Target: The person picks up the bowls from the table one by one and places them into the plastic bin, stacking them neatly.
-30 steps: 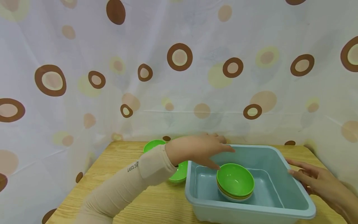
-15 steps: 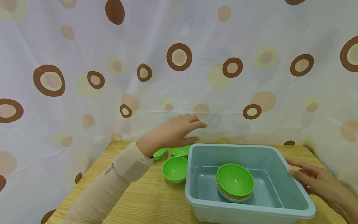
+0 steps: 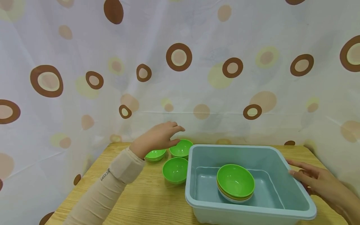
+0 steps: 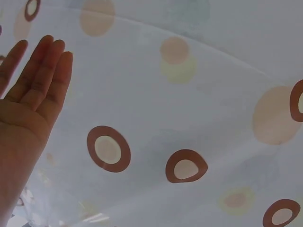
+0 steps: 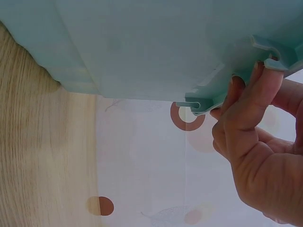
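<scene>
My left hand [image 3: 157, 139] hovers over the back of the table with its fingers stretched and nothing in it. Below it are green bowls: one at the back left [image 3: 155, 155], one at the back right [image 3: 182, 150], and one in front [image 3: 175, 171]. At the right, my right hand [image 3: 317, 178] grips the rim of a light blue plastic basin [image 3: 239, 213]. In the right wrist view its fingers [image 5: 246, 113] curl up under that rim. Inside the basin sits a stack of bowls, a green bowl [image 3: 235, 181] on top, with yellow and white edges beneath.
The wooden table [image 3: 146, 203] carries everything. A white curtain [image 3: 202, 87] with brown and beige circles hangs behind it and along both sides. The front green bowl sits close against the basin's left side.
My left hand has moved from above the basin's left edge leftward to above the loose green bowls. The right hand, the basin and the stack in it stay in place.
</scene>
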Demonstrator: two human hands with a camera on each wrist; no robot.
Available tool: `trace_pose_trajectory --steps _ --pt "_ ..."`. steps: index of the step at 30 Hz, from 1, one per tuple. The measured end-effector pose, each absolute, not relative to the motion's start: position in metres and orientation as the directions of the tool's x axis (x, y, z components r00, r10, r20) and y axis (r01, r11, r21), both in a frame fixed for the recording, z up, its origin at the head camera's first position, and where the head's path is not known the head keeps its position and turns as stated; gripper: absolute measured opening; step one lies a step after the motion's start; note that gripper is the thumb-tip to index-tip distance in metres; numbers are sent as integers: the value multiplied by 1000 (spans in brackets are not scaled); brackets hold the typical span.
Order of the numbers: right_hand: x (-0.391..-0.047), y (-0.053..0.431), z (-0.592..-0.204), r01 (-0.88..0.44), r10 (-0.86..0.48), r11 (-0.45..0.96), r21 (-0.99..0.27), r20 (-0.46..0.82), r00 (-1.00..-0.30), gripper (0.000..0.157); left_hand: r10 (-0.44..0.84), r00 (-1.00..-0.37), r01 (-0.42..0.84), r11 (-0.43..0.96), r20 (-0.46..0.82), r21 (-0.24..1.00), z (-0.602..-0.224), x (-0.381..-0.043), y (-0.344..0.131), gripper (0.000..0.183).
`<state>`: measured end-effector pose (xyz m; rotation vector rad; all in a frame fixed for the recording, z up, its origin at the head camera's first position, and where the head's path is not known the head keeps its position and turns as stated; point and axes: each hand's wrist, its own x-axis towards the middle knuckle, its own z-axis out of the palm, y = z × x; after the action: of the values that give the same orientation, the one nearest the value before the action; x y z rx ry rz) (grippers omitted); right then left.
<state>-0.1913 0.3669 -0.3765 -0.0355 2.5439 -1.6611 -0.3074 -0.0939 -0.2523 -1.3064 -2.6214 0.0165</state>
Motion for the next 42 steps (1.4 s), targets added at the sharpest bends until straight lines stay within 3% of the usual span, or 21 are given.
trace_pose_trajectory --steps 7,14,22,42 --pt "-191 367 -376 24 -77 407 -913 -60 -995 39 719 -695 719 695 -1 -7 -276 -322 -101 42" --pt "-190 368 -377 2 -93 404 -915 -43 -995 40 623 -757 622 779 -198 74 -296 -329 -100 59" --pt "-191 367 -377 40 -78 397 -917 -77 -994 38 569 -762 564 818 -308 113 -311 -331 -96 68" --pt "-192 369 -378 24 -86 378 -925 -61 -994 39 430 -805 450 892 -408 51 -348 -332 -79 88"
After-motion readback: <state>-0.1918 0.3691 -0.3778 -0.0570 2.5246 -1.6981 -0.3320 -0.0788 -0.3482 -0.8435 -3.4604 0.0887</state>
